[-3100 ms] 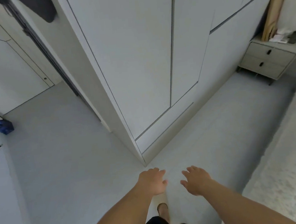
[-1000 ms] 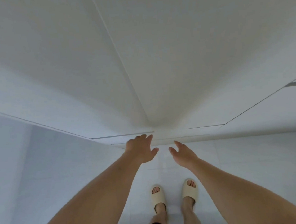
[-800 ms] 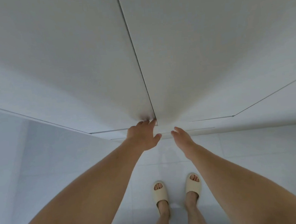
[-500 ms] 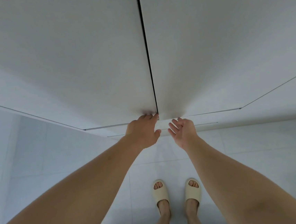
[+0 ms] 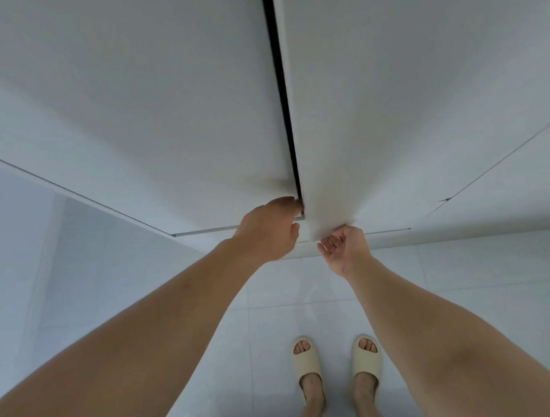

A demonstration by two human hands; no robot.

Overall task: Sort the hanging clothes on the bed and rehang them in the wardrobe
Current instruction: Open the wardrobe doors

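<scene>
Both hands grip the door edges at frame centre: left hand (image 5: 270, 230) hooked on the left door (image 5: 157, 118), right hand (image 5: 343, 247) curled under the right door (image 5: 423, 93); fingers risk pinching in the gap (image 5: 280, 90) if one slips.

Pale grey large-tiled floor (image 5: 476, 289) spreads near and right under soft, even light; a smooth white wall (image 5: 9, 250) stands left.

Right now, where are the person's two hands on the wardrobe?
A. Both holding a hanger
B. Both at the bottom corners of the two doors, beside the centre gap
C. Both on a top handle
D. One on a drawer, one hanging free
B: the left hand hooks the left door's inner bottom corner and the right hand grips the right door's bottom edge, beside the dark gap.
</scene>
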